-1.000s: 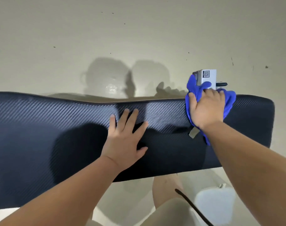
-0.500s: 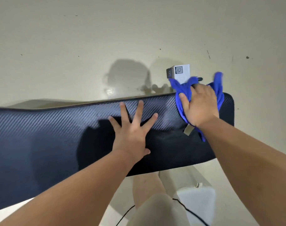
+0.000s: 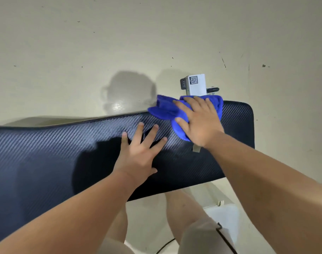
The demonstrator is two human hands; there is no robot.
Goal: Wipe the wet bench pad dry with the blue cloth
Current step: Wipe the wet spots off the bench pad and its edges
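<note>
Because the right hand (image 3: 197,123) presses the bunched blue cloth (image 3: 165,110) flat-palmed at the bench pad's (image 3: 46,153) far edge near its right corner, the soft microfibre could slide off. The left hand (image 3: 138,153), fingers spread and holding nothing, braces the slick carbon-weave vinyl.

Gym: padded bench (image 3: 46,153), bare floor (image 3: 83,52).
</note>
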